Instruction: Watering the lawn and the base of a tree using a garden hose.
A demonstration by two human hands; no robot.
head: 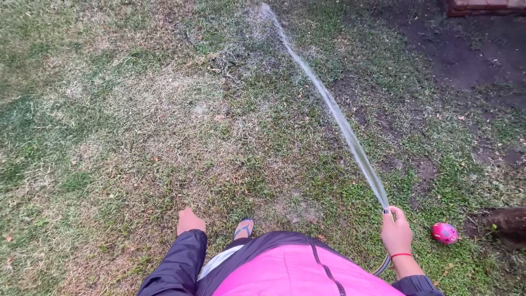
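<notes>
Gripped tight in right hand [396, 233], thin grey-green hose [383, 267], thumb over its end, throwing a long, narrow, pale water jet [334, 112] across patchy grass [109, 137]. Left hand [189, 221] loosely curled, empty.

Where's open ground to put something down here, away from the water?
Widest free patch: dry lawn left of the water jet, ahead of the left hand. Crowded on the right: right hand grips the hose, with the pink ball and bare soil beyond.
</notes>
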